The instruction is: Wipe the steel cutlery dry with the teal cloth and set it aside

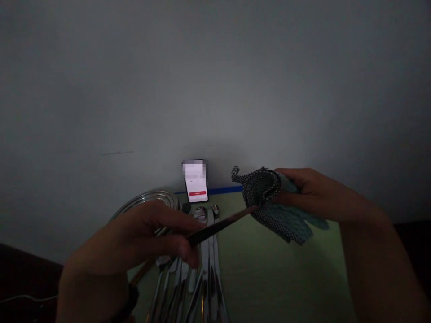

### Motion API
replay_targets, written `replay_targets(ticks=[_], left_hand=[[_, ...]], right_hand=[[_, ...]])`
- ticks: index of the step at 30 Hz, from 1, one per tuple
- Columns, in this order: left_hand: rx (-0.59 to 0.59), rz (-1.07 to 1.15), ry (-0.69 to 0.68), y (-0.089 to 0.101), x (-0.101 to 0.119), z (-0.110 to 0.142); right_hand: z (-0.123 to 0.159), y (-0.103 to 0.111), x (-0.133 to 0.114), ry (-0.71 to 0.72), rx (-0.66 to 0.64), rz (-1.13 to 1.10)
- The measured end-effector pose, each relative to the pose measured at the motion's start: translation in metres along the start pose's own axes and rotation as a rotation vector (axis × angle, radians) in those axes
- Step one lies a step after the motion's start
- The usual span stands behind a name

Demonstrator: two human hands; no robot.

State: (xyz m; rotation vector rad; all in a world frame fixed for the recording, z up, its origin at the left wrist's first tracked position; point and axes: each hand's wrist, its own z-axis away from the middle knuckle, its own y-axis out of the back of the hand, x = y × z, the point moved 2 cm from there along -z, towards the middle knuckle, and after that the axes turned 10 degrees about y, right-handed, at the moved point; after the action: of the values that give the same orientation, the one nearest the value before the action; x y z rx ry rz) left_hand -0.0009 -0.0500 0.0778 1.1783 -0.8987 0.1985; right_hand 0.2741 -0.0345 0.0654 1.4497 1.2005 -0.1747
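My left hand [161, 237] pinches one end of a long, flat metal knife [222, 226], which slants up to the right. Its far end goes into a folded checked and green cloth [269, 193], so that tip is hidden. Around the cloth close the fingers of my right hand [313, 193], bunching it about the knife's end. Below my left hand, several pieces of silver cutlery [210, 278] lie side by side, handles toward me. The dim light makes the knife's exact shape hard to make out.
Stacked round metal plates or lids [148, 197] stand at the left, partly behind my left hand. A lit phone [197, 184] leans on the grey wall [215, 89]. Under everything is a pale green table surface [269, 278] with a blue strip [225, 190] at its back edge.
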Motion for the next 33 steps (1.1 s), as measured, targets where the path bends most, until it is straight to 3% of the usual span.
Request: replay_targets(ticks=[2, 4, 9, 16, 22, 33], left_hand=[[-0.157, 0.151, 0.041, 0.001, 0.003, -0.003], [-0.195, 0.182, 0.066, 0.005, 0.006, -0.006], [-0.179, 0.101, 0.036, 0.006, 0.009, -0.009], [-0.1, -0.039, -0.019, 0.003, 0.001, -0.02], [-0.144, -0.15, 0.016, -0.008, 0.003, -0.029], [-0.082, -0.241, 0.016, 0.001, -0.01, -0.022]], right_hand=[[-0.001, -0.001, 0.0, -0.014, -0.015, -0.026], [-0.002, -0.002, 0.001, -0.034, -0.034, -0.071], [-0.002, -0.001, 0.002, -0.043, -0.101, -0.136], [-0.005, -0.007, -0.003, -0.019, -0.215, 0.032], [-0.013, -0.023, -0.014, 0.033, -0.354, 0.107], [0.0, -0.007, -0.001, -0.007, -0.339, -0.003]])
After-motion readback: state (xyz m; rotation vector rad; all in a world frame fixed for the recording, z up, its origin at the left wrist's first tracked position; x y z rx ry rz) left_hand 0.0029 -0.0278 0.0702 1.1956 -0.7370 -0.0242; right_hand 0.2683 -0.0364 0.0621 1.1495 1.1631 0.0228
